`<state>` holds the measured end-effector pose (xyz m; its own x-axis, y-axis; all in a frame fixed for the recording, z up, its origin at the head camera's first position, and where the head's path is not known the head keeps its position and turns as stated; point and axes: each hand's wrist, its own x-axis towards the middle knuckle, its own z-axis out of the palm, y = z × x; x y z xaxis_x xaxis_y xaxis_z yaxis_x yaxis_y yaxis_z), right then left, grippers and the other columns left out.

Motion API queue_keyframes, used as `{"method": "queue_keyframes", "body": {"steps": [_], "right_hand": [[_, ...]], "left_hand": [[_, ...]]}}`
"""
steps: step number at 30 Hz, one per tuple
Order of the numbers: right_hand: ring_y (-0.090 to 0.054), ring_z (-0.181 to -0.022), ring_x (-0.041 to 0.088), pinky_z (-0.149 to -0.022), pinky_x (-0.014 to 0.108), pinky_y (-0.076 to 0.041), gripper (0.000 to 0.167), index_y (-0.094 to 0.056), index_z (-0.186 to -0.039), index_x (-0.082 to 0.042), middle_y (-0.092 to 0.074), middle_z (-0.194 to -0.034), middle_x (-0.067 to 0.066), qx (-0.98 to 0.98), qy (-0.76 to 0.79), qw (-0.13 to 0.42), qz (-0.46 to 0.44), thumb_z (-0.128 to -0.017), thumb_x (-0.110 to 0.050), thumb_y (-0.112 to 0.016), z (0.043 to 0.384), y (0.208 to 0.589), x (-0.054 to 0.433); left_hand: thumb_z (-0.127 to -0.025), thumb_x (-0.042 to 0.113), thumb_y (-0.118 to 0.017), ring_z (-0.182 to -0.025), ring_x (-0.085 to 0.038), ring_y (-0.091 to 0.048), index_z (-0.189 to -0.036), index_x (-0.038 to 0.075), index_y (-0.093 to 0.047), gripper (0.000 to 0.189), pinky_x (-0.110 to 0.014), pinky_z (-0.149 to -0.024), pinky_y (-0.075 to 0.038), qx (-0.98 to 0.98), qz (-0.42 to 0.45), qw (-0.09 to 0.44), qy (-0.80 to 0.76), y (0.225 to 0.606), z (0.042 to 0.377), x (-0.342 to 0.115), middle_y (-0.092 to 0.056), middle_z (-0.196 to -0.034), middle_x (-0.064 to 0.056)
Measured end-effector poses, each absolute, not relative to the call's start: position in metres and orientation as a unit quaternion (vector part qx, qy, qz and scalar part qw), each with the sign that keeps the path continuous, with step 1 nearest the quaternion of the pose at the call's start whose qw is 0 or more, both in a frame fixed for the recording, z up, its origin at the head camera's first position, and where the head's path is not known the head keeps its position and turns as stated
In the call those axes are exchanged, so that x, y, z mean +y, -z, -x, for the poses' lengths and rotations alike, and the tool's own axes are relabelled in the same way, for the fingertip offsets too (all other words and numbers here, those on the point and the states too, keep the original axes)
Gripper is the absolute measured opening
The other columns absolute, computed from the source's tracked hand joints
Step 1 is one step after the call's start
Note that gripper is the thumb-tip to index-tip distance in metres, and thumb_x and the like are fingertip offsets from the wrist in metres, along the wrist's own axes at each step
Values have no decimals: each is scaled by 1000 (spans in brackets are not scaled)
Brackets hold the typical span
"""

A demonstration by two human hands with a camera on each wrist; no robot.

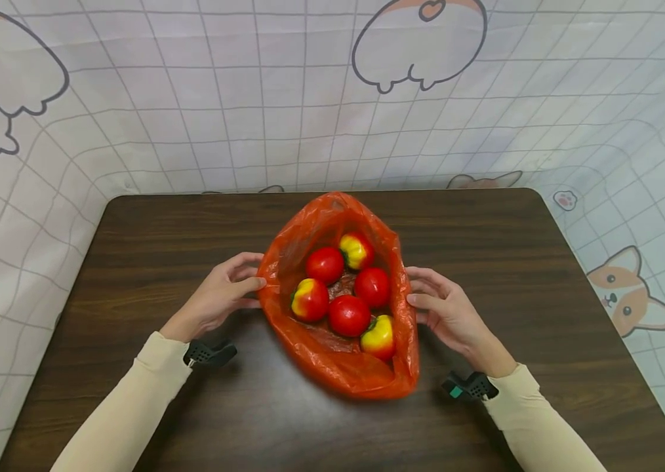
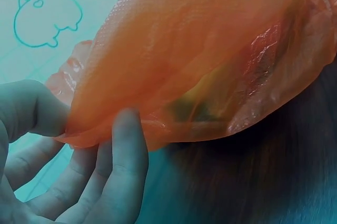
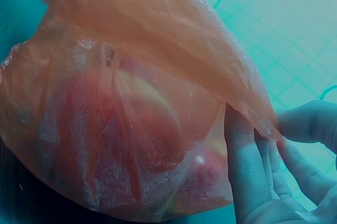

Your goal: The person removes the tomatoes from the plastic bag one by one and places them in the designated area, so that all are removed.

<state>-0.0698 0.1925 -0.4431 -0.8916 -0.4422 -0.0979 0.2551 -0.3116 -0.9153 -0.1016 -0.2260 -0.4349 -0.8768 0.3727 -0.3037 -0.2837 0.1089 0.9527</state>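
Note:
An orange-red plastic bag (image 1: 332, 372) stands on the table with its mouth spread wide. Inside lie three plain red tomatoes (image 1: 349, 315) and three lobed red-and-yellow pieces (image 1: 310, 299) that look like bell peppers. My left hand (image 1: 220, 292) pinches the bag's rim on the left between thumb and fingers, as the left wrist view shows up close. On the opposite side my right hand (image 1: 450, 311) pinches the rim too. Through the thin bag wall (image 3: 142, 145) in the right wrist view, the contents show only as blurred red and yellow shapes.
The dark wood-grain table (image 1: 161, 236) has rounded back corners. Behind it and at both sides hangs a white gridded cloth (image 1: 285, 98) with cartoon animals. A black device (image 1: 210, 353) is strapped to each wrist, below the pale sleeves (image 1: 132, 400).

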Motion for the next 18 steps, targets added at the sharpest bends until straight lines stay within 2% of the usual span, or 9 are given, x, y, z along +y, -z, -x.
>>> {"method": "queue_keyframes", "body": {"steps": [10, 18], "right_hand": [[-74, -101, 15, -87, 35, -65, 41, -54, -138, -13, -73, -118, -1, 510, 818, 246, 102, -103, 6, -50, 68, 449, 161], [-74, -98, 15, -84, 33, -65, 41, -56, -136, -15, -73, -115, -1, 481, 832, 254, 110, -102, 8, -50, 70, 452, 141]], "left_hand": [[-102, 20, -66, -104, -14, -73, -147, 11, -45, 50, -33, -88, -64, 715, -19, 233, -659, 428, 94, -255, -70, -120, 6], [-104, 21, -64, -103, -12, -73, -145, 15, -47, 45, -32, -86, -65, 720, -14, 216, -659, 422, 93, -275, -70, -118, 8]]}}
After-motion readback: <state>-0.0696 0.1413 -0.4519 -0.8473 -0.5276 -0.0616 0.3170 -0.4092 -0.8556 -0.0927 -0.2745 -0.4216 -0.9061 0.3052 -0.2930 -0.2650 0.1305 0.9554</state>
